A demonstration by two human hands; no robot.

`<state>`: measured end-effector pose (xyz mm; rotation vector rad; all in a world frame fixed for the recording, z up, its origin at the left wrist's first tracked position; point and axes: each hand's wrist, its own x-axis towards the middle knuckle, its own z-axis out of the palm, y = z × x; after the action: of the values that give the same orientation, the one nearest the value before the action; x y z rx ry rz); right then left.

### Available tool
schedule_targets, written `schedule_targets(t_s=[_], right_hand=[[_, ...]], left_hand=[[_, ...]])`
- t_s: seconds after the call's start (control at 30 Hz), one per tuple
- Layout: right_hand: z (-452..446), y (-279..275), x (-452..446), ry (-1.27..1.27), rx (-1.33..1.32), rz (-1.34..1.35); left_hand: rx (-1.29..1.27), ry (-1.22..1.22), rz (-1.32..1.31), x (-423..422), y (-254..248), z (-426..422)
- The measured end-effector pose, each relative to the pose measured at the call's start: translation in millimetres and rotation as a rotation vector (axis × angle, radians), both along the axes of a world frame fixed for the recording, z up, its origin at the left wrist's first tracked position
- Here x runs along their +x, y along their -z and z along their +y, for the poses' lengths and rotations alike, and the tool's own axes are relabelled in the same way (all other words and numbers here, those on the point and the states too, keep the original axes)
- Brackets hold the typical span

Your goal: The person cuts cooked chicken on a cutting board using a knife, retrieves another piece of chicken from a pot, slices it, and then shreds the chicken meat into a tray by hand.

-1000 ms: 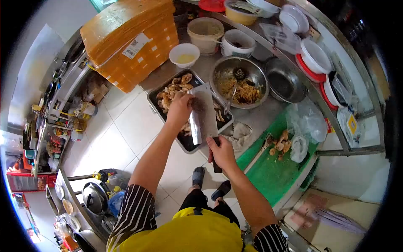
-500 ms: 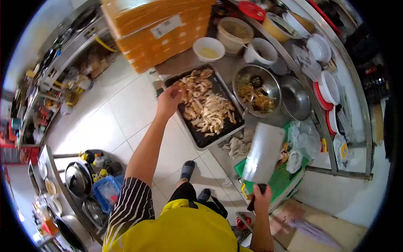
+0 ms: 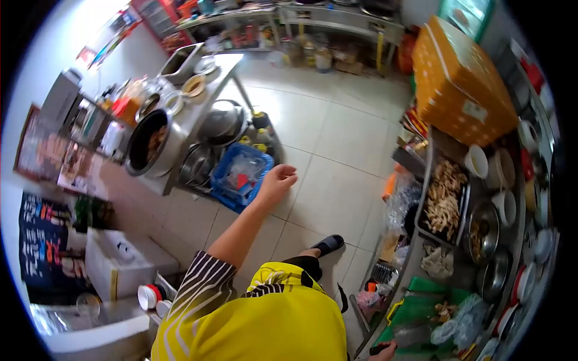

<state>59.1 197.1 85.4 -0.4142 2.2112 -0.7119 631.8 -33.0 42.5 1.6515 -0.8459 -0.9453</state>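
My left hand (image 3: 279, 182) reaches out over the tiled floor, its fingers loosely bent and apart, with nothing visible in them. Behind it from this view stands a blue plastic basket (image 3: 227, 170) with clear bags in it. At the bottom edge, partly cut off, my right hand (image 3: 384, 351) is closed round the dark handle of a cleaver (image 3: 410, 333). Its blade lies flat on or just above the green cutting board (image 3: 415, 305); which of the two I cannot tell. Meat scraps (image 3: 444, 312) and a clear plastic bag (image 3: 469, 322) are near the blade.
A black tray (image 3: 435, 234) of sliced meat sits on the right-hand counter, beside a steel bowl (image 3: 492, 219) and a crumpled cloth (image 3: 438, 262). An orange taped box (image 3: 457, 84) stands behind. At left, a large pot (image 3: 171, 147) rests on a metal table (image 3: 227, 64).
My view has swung left. My left hand has come away from the meat on the tray and is over the floor. The cleaver, still in my right hand, has lowered toward the green board.
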Motion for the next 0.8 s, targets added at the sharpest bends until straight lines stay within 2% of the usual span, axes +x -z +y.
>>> schedule_targets(t_s=[0.13,0.23,0.3,0.4,0.43,0.57,0.7,0.73,0.8], right_hand=[[-0.9,-5.7,18.8,-0.009,-0.133,-0.022],[-6.5,-16.0,40.3,-0.049,-0.193,-0.008],[-12.6,-20.6,64.3,-0.069,-0.231,0.001],[-22.7,-25.6,107.3,-0.107,-0.275,0.017],[-27.1,-25.8,123.9,-0.116,-0.289,0.023],[-40.6,-25.5,205.6,-0.151,-0.315,0.041],[-49.9,-29.4,295.6,-0.145,-0.306,0.074],[-52.8,-32.2,314.7,-0.149,-0.304,0.092],[-56.6,-39.0,346.7,-0.155,-0.304,0.118]], left_hand=[[0.000,-0.323,0.052,91.9,-29.6,119.9],[-0.065,-0.469,-0.049,160.3,-30.8,194.2],[-0.066,-0.575,-0.030,189.3,-54.3,230.5],[-0.131,-0.684,-0.073,260.7,-43.5,276.0],[-0.085,-0.755,-0.110,276.4,-55.1,281.6],[-0.179,-0.804,-0.208,384.0,-46.1,302.6],[-0.103,-0.776,-0.422,508.6,-46.8,293.3],[-0.136,-0.753,-0.389,534.5,-45.0,286.0],[0.017,-0.703,-0.488,586.0,-36.3,273.5]])
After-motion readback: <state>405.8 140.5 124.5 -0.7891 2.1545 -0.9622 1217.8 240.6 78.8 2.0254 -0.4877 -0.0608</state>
